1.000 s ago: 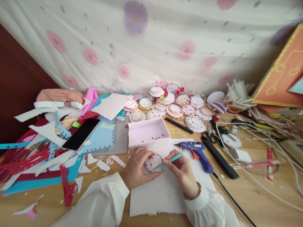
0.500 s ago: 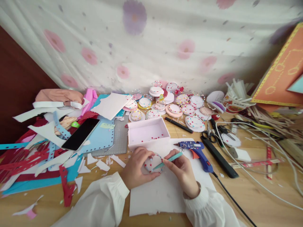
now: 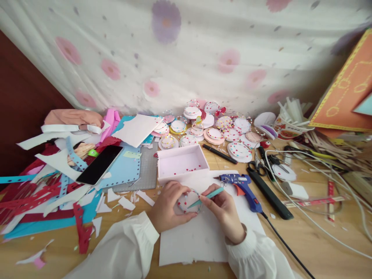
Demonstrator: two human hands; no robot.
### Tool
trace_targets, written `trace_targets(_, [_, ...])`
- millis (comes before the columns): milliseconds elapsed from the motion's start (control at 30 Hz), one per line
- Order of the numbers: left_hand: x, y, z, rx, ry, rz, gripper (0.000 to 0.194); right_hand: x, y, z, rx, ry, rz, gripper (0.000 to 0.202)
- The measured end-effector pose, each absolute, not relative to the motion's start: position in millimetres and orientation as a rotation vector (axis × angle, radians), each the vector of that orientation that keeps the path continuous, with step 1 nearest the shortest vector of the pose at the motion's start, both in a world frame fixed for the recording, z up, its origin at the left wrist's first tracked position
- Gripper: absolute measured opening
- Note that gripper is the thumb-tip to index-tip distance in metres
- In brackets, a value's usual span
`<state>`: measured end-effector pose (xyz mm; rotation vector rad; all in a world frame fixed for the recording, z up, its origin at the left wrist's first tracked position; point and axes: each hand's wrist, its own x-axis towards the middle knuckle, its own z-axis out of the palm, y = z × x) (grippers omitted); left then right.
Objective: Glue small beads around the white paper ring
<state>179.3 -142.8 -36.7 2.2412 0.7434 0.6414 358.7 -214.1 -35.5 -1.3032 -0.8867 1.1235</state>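
Between my hands is a small white paper disc (image 3: 188, 198) edged with tiny red and coloured beads or stars. My left hand (image 3: 170, 205) curls round its left side, thumb below and fingers above. A teal pen-shaped tool, perhaps tweezers (image 3: 214, 192), is pinched in my right hand (image 3: 223, 211), and its tip points down-left onto the disc's lower edge. Under both hands lies a white paper sheet (image 3: 192, 244). Just beyond them stands a pale pink open box (image 3: 181, 178) with several small red pieces inside.
To the right lie a blue glue gun (image 3: 247, 190), a black cutter-like bar (image 3: 270, 195), scissors (image 3: 257, 167) and a looping white cable (image 3: 308, 221). Decorated paper discs (image 3: 240, 152) crowd the back. Paper scraps (image 3: 83, 228) and a phone (image 3: 100, 165) cover the left.
Hardly anything differs. Both hands, the disc and the teal tool keep their places; the whole view has shifted very slightly.
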Motion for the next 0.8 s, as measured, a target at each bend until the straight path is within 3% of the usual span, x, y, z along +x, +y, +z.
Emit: trace_targets(800, [179.1, -143.2, -36.6, 2.246, 0.735, 0.654, 0.046, 359.0, -214.6, -35.8, -1.296, -0.95, 1.1, 0.025])
